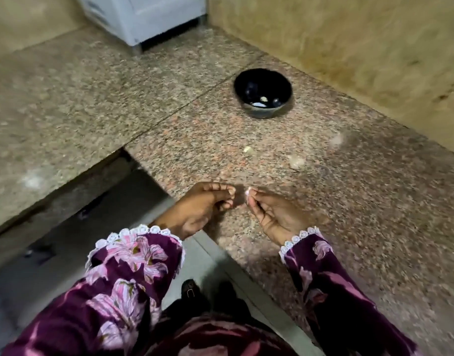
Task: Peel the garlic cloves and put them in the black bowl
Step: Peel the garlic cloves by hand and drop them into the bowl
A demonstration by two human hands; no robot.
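right hand (274, 214): fingers pinch clove (247, 195) | left hand (202, 206): fingers curled, nothing seen held | bowl (263, 92): on desk (349, 201), well apart

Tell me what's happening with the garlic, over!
Right hand pinching a clove, left hand curled beside it. Bowl holds some garlic. Two bits loose on counter. Nothing blocking.

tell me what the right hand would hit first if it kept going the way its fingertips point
Probably the left hand: the right hand, pinching a small pale garlic clove, points its fingertips left at it across a narrow gap, though depth is unclear.
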